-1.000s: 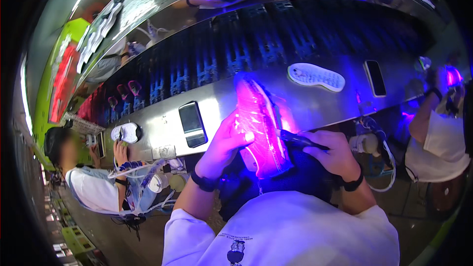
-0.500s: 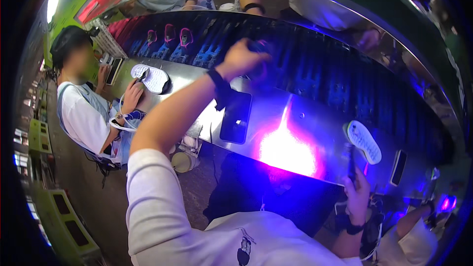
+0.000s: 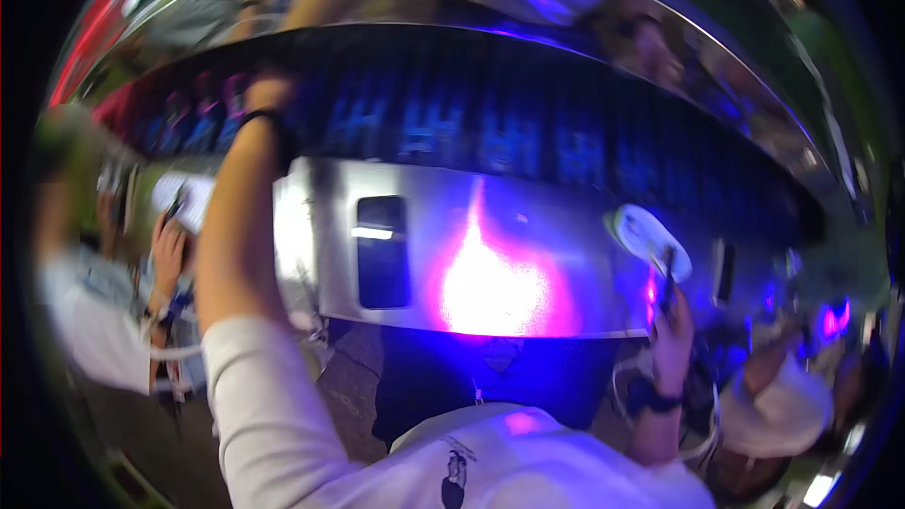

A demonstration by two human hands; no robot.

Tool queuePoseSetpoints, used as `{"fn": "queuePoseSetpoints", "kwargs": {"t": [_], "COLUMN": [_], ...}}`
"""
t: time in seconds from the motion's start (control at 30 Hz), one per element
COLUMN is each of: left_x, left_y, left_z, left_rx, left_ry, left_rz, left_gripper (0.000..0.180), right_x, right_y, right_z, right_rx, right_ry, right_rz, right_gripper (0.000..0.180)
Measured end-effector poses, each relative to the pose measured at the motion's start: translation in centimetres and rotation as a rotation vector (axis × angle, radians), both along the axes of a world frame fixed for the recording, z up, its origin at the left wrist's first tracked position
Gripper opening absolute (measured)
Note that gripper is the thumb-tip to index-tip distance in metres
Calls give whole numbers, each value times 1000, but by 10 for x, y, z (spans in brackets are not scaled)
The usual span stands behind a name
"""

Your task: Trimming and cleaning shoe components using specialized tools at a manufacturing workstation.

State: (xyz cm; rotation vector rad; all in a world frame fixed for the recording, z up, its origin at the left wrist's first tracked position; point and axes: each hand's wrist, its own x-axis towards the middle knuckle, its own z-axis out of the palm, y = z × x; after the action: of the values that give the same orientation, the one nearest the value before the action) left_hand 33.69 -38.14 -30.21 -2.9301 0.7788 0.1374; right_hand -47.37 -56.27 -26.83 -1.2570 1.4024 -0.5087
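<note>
My left hand is stretched far out over the dark conveyor belt, beside dark pieces with pink outlines. Motion blur smears its fingers, so whether it holds anything is unclear. Down at the right, my right hand is closed around a slim black stick-shaped tool, its tip pointing away from me. That tip overlaps the near end of a pale shoe sole lying on the metal bench; contact cannot be made out.
A dark phone lies on the bench left of a bright violet-white glare. Another dark flat device is right of the sole. At left, a co-worker's hand works at a white sole. Another person sits at right.
My left hand has moved left along the belt, toward the pink-outlined pieces. The view has turned, shifting the bench leftward. My right hand still holds the black tool beside the sole.
</note>
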Motion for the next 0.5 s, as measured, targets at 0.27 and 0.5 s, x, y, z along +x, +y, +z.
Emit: {"fn": "queuePoseSetpoints", "kwargs": {"t": [0.27,0.5], "left_x": [-296,-539], "left_y": [-64,33], "left_z": [90,238], "left_rx": [-1078,-1352], "left_ry": [237,1079], "left_rz": [-353,-558], "left_gripper": [29,27], "right_x": [-11,-49], "right_y": [-19,71], "right_z": [-12,15], "right_rx": [-448,-655], "right_ry": [220,257], "right_rz": [82,178], "right_gripper": [47,27]}}
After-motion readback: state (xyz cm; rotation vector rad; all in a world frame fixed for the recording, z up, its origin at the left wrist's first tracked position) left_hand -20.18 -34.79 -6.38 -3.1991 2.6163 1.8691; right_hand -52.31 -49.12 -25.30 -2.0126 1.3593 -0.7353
